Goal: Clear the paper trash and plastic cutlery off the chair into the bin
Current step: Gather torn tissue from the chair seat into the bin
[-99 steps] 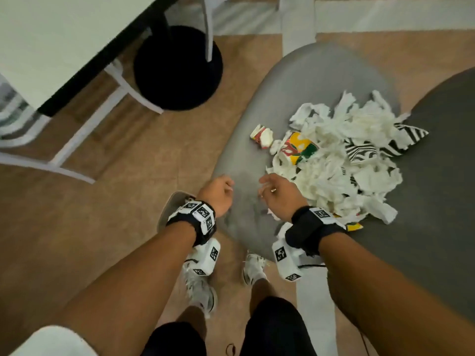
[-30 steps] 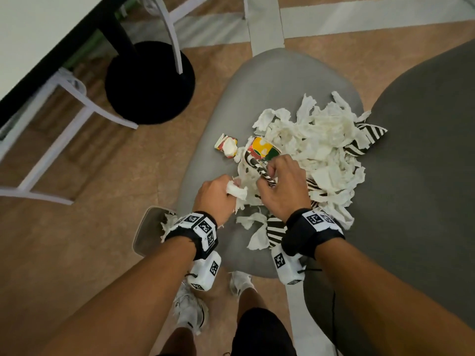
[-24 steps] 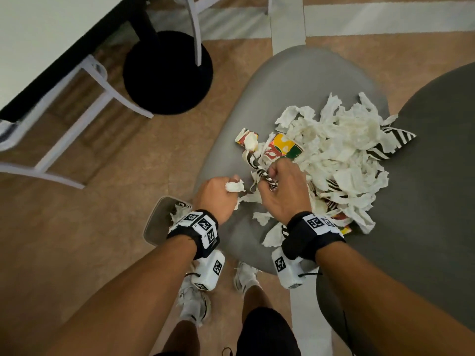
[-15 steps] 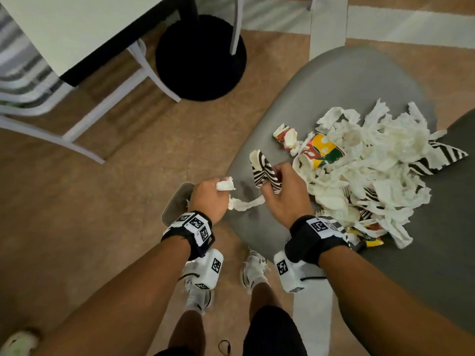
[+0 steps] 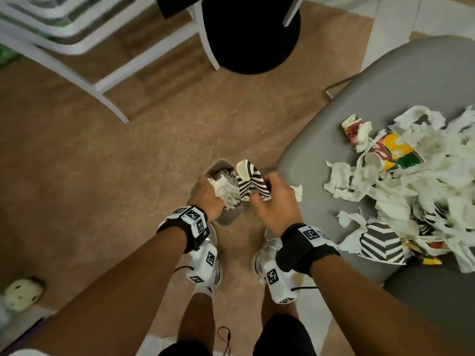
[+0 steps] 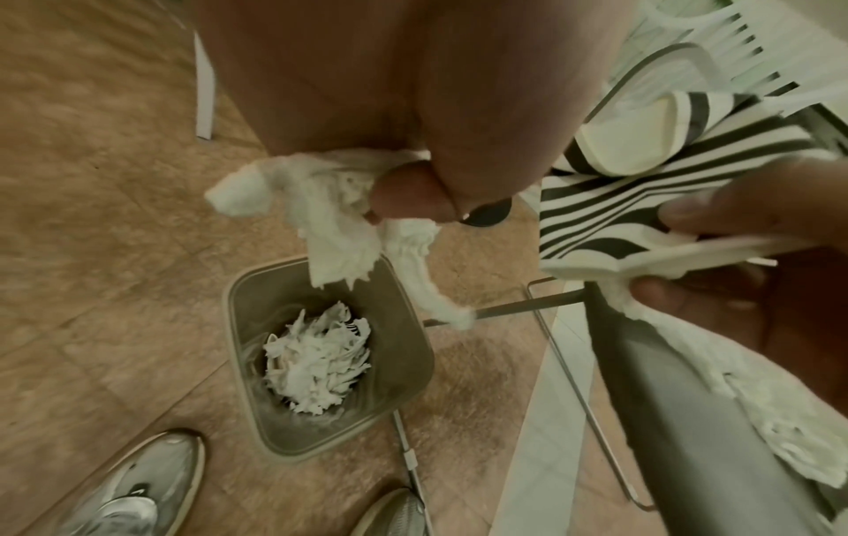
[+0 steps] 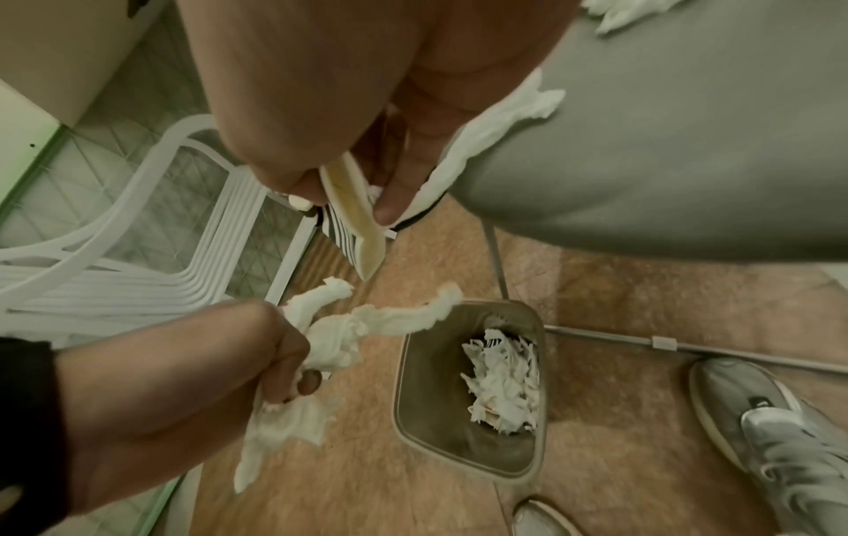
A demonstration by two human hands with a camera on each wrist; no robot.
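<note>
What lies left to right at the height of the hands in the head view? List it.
left hand → white tissue wad → striped paper piece → right hand → paper trash pile

Both hands held out low, each closed on paper

The left hand [image 5: 207, 195] sits just left of frame centre in the head view, fingers curled round white tissue [image 5: 226, 192]. The right hand [image 5: 276, 204], beside it, pinches a striped paper piece [image 5: 253, 185] between thumb and fingers. Both forearms reach up from the lower frame, black bands at the wrists.
</note>
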